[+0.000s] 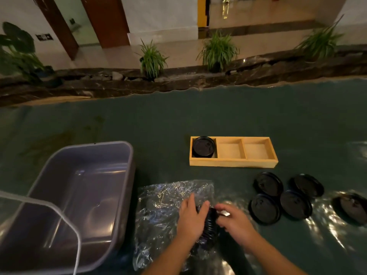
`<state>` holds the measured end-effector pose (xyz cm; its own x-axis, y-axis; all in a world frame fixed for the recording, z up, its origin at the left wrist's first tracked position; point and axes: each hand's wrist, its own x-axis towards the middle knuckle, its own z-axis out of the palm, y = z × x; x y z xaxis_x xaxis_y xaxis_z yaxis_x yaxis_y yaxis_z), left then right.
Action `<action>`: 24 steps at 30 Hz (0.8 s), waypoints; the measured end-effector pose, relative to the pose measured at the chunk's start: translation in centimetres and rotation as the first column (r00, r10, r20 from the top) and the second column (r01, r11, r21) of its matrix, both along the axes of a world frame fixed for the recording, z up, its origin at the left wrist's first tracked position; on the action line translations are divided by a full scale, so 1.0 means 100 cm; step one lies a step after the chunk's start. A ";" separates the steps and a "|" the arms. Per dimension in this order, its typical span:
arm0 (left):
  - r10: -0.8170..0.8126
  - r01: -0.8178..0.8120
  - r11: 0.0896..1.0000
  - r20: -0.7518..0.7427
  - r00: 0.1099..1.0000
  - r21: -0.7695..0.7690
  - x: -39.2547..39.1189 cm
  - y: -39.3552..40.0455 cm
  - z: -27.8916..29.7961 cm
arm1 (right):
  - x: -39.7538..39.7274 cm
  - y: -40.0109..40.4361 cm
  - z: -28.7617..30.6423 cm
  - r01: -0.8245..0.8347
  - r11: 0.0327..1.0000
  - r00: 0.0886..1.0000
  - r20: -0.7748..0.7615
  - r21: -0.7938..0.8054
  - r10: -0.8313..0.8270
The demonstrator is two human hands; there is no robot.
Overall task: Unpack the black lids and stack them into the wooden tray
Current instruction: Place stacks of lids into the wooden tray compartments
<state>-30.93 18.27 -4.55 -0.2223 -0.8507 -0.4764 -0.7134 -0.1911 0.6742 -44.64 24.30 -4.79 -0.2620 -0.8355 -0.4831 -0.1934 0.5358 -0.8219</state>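
Nearest the camera, on the crinkled plastic wrap (164, 207), the left hand (191, 217) clasps a ribbed stack of black lids (210, 228); the right hand (233, 218) pinches its right end. Farther right lie loose lids (268, 183). Beyond, the wooden tray (233, 162) holds lids in its left compartment.

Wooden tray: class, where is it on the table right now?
In the head view, the wooden tray sits right of centre, beyond the loose black lids and to the right of the grey tub.
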 end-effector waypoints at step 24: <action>0.220 -0.134 0.966 -0.430 0.876 0.222 0.042 0.003 -0.004 | 0.011 0.005 0.005 -0.110 0.989 0.985 0.143 0.095 0.096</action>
<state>-26.73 18.58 -4.99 -0.3020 -0.8055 -0.5098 -0.2863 -0.4335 0.8545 -43.53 24.84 -4.27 -0.1022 -0.7991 -0.5924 -0.1411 0.6011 -0.7866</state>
